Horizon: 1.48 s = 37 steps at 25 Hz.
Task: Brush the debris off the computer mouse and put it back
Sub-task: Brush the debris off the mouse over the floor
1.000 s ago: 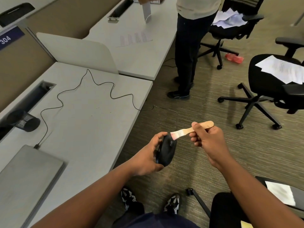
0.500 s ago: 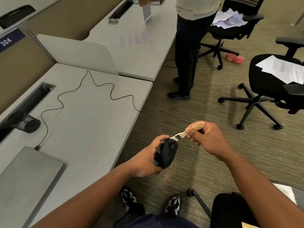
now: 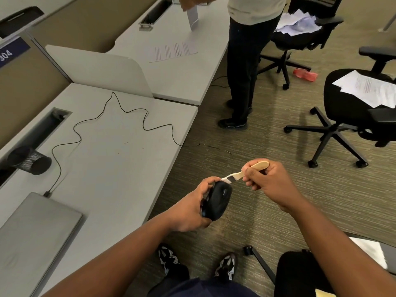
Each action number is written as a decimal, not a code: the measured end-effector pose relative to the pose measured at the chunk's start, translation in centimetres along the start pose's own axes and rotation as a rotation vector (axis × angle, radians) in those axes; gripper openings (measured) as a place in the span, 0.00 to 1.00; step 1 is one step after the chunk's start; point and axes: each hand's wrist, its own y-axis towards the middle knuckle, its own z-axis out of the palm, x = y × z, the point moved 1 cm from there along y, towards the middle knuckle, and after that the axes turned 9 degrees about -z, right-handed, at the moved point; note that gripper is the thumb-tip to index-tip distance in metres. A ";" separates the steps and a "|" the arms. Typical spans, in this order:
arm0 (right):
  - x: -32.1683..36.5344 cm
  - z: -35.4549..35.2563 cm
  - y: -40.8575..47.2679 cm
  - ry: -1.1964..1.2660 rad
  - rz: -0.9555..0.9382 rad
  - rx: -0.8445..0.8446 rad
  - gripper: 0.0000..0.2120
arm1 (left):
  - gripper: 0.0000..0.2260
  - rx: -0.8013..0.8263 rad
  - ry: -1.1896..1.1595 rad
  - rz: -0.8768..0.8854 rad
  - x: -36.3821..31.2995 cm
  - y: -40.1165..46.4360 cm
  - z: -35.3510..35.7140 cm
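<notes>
Since a moment ago, the brush has tipped down so its pale bristles now meet the far end of the mouse, where a second back they lay flatter across its top. The right hand has barely shifted, and the mouse sits in the same spot as before.

That mouse is black and is held in the air over the carpet, just off the near right edge of the desk. The left hand grips it from the left side, fingers curled round its body and the thumb up at its far end. The right hand pinches the brush's wooden handle between thumb and curled fingers, with the rounded handle end poking out past the knuckles.

On the desk, a thin black cable snakes across the top to a closed grey laptop at the near left. A black mesh cup lies on its side at the left edge. Farther off, another person stands by the next desk, and a black chair with papers on its seat stands at the right.
</notes>
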 end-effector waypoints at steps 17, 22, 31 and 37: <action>-1.4 -0.4 0.3 -0.179 0.038 -0.069 0.08 | 0.52 -0.012 0.006 0.001 -0.2 -0.2 -0.1; -0.6 -0.3 0.1 -0.022 0.006 -0.121 0.07 | 0.52 -0.004 -0.005 -0.009 -0.2 -0.2 -0.2; -1.4 -0.2 0.2 0.000 0.153 -0.098 0.06 | 0.51 -0.009 -0.057 -0.005 -0.5 -0.4 -0.4; -0.8 -0.1 -0.4 0.183 0.075 -0.145 0.04 | 0.51 -0.011 -0.176 -0.012 -0.2 -0.1 -0.7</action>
